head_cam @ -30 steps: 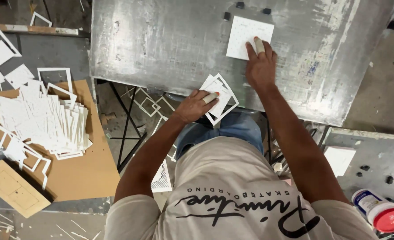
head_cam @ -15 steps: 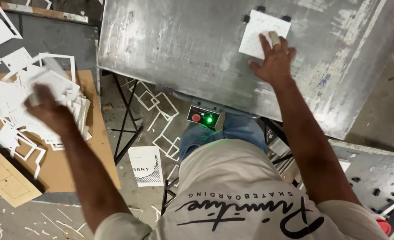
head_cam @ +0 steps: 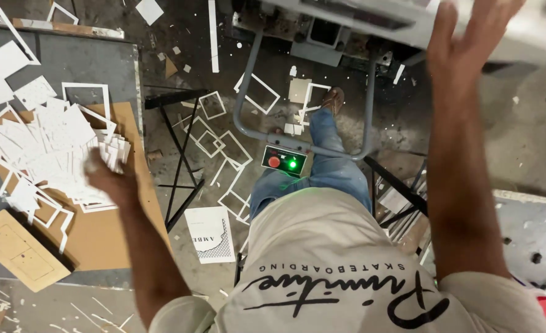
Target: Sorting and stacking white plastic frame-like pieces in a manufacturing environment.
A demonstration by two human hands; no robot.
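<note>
Your left hand is blurred over the heap of white cut cards on the brown board of the left tabletop, so you cannot tell whether its fingers grip a card or hang loose. The heap is fanned and jumbled, running roughly from upper left to lower right with no single direction. Your right hand is spread wide and empty, fingertips cut off at the top edge, in front of the grey machine.

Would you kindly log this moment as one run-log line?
left hand: over white card pile, blurred | right hand: raised, open, empty | control box: green light on
</note>
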